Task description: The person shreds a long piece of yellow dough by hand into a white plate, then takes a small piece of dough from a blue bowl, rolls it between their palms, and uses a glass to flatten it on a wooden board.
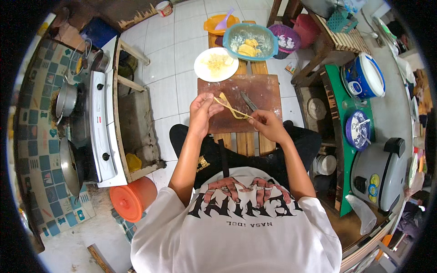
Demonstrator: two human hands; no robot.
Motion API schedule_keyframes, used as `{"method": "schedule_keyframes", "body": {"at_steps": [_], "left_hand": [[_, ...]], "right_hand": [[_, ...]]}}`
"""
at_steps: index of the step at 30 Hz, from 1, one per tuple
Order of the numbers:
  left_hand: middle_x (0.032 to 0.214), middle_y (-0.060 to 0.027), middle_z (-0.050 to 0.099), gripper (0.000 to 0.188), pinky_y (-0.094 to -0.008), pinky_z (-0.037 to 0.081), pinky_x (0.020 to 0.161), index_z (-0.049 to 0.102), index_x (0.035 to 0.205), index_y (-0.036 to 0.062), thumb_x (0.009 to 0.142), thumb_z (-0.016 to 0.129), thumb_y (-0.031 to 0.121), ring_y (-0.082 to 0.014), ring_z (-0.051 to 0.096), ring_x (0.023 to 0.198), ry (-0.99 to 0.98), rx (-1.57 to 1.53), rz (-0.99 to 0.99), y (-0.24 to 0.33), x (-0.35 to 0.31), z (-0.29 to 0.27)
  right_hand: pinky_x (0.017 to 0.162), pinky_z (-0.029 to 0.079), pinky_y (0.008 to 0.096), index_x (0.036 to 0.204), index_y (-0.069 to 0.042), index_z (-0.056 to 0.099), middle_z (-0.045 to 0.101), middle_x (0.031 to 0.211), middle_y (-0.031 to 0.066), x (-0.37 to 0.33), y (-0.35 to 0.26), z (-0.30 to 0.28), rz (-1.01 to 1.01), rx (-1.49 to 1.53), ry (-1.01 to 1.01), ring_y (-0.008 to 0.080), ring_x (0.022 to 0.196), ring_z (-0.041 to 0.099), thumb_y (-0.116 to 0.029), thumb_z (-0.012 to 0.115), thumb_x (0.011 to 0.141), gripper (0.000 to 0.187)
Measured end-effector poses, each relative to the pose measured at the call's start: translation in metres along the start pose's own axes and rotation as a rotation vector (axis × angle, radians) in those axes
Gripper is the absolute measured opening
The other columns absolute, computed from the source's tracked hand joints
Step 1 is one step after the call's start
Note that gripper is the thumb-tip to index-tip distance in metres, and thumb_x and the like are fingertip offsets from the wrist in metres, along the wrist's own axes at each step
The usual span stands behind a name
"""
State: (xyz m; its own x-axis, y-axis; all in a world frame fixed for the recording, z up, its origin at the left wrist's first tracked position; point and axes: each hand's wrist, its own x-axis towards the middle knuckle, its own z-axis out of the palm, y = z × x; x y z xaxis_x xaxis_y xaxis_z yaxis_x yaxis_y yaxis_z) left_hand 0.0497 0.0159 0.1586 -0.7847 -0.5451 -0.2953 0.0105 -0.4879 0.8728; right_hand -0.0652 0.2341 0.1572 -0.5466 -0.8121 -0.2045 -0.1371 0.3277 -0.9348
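Between my two hands stretches a thin yellow dough strip (236, 112), looped or crossed over itself, above a floured brown cutting board (268, 91). My left hand (205, 109) pinches its left end. At the other end, my right hand (267, 123) has fingers closed on the strip. A knife (248, 101) lies on the board just beyond my right hand. Past the board's far left corner sits a white plate (202, 73) with a heap of pale yellow strips. Behind it, a teal basin (272, 42) holds lumps of yellow dough and flour.
An orange bowl (210, 26) with a purple spoon stands beyond the teal basin on the slatted wooden bench (245, 140). Left are a gas stove (101, 127) and an orange lidded bucket (132, 200). A shelf on the right carries a rice cooker (380, 170) and a blue bowl (357, 130).
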Motion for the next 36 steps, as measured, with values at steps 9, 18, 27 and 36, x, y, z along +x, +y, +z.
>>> {"method": "schedule_keyframes", "body": {"at_steps": [9,18,27,36], "left_hand": [[0.098,-0.0166,0.068,0.017,-0.0385,0.056,0.087,0.053,0.105,0.0026,0.097,0.055,0.018,-0.029,0.069,0.097,0.041,-0.144,0.048,0.016,0.045,-0.014],[0.096,-0.0167,0.071,0.025,-0.033,0.055,0.079,0.063,0.11,0.0004,0.09,0.061,0.016,-0.0242,0.07,0.09,0.075,0.715,0.262,0.038,0.213,-0.039],[0.092,-0.0127,0.072,0.023,-0.037,0.052,0.079,0.072,0.098,0.0073,0.086,0.066,0.026,-0.0271,0.068,0.087,0.238,1.037,0.345,-0.037,0.153,-0.054],[0.084,-0.0105,0.069,0.021,-0.0342,0.05,0.074,0.07,0.093,0.0029,0.087,0.067,0.023,-0.0219,0.066,0.079,0.345,0.868,0.147,-0.11,0.045,-0.034]], "right_hand": [[0.058,0.043,0.0352,0.09,0.0,0.068,0.061,0.068,0.0126,0.063,-0.06,-0.021,-0.145,-0.299,0.063,0.019,0.06,0.052,-0.016,0.069,0.087,0.016],[0.075,0.052,0.0412,0.102,-0.002,0.07,0.069,0.089,0.0218,0.235,-0.052,-0.016,-0.257,-0.639,0.273,0.0363,0.083,0.067,-0.022,0.063,0.083,0.028],[0.076,0.05,0.0448,0.109,-0.005,0.067,0.066,0.093,0.0193,0.087,0.055,-0.004,-0.016,-0.673,0.185,0.0381,0.086,0.064,-0.015,0.062,0.084,0.027],[0.082,0.044,0.0423,0.119,-0.015,0.064,0.055,0.102,0.0116,0.036,0.116,0.049,-0.173,-0.905,0.231,0.0306,0.1,0.053,-0.02,0.066,0.083,0.036]]}}
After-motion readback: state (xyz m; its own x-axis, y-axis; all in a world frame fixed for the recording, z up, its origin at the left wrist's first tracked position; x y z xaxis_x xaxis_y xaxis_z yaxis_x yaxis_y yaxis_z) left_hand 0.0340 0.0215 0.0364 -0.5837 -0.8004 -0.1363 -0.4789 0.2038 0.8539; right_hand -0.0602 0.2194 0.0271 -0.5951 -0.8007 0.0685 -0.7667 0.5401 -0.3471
